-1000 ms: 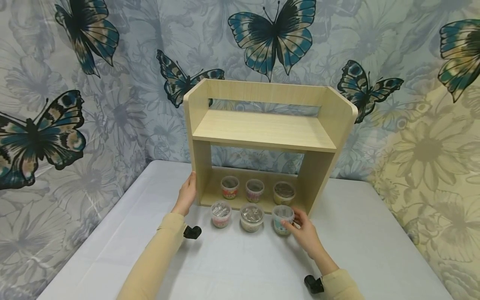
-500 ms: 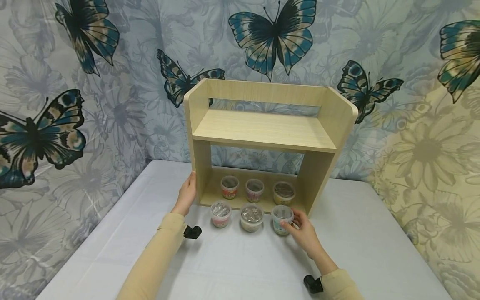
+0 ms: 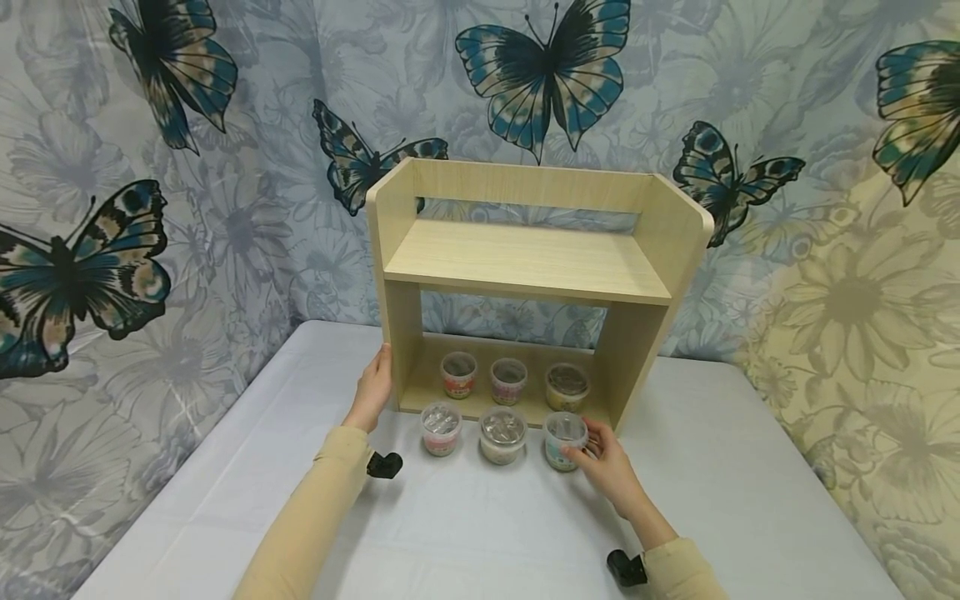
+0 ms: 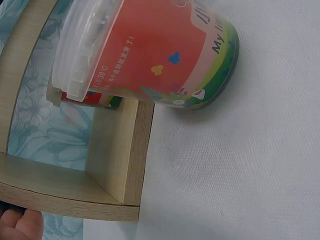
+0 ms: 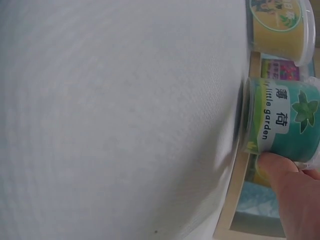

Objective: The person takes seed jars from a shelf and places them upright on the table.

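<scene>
My right hand (image 3: 611, 473) grips a turquoise lidded plastic cup (image 3: 561, 454), thumb in front and fingers at its right side. The cup stands upright on the table; in the right wrist view its label (image 5: 275, 117) reads "little garden" beside a green leaf picture. My left hand (image 3: 369, 393) rests against the outer left side of a two-tier wooden shelf (image 3: 528, 287); in the left wrist view its fingers (image 4: 22, 224) show outside the panel. Left of the turquoise cup stand a yellowish cup (image 3: 501, 450) and a red-labelled cup (image 4: 150, 55).
On the shelf's lower board stand a red cup (image 3: 459, 383), a purple cup (image 3: 508, 390) and a yellow cup (image 3: 566, 396). The white-covered table (image 3: 480, 533) stretches in front. Butterfly-patterned fabric (image 3: 825, 283) hangs close behind and beside it.
</scene>
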Tool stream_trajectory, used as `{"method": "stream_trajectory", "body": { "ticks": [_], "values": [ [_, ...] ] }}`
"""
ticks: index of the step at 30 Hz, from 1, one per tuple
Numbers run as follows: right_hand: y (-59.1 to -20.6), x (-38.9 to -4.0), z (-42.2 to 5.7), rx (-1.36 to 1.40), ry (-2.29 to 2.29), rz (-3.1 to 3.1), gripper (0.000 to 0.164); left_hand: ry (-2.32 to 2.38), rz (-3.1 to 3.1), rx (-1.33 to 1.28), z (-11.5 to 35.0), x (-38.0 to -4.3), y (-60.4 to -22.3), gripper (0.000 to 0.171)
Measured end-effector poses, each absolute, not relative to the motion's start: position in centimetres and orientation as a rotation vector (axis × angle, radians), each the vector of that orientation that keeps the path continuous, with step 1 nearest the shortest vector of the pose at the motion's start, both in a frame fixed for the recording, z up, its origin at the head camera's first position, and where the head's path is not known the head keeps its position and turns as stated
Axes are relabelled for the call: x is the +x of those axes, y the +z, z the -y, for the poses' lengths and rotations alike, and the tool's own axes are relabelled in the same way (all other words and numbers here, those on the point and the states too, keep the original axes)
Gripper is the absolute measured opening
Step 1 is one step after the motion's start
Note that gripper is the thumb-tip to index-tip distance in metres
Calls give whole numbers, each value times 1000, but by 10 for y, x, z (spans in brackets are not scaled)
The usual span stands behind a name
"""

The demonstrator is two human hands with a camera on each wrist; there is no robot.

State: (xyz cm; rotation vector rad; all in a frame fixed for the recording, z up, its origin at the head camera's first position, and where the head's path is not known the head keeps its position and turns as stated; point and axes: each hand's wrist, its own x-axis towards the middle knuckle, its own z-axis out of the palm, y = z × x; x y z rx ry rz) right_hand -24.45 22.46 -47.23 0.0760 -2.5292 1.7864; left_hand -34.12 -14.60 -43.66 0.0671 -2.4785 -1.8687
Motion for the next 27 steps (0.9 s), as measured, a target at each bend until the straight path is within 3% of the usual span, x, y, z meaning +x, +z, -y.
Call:
{"method": "stream_trajectory", "body": {
  "ticks": [27],
  "values": [
    [-474, -244, -229, 82, 1990, 2495, 71, -1859, 2487, 50, 146, -341, -437, 88]
  ]
}}
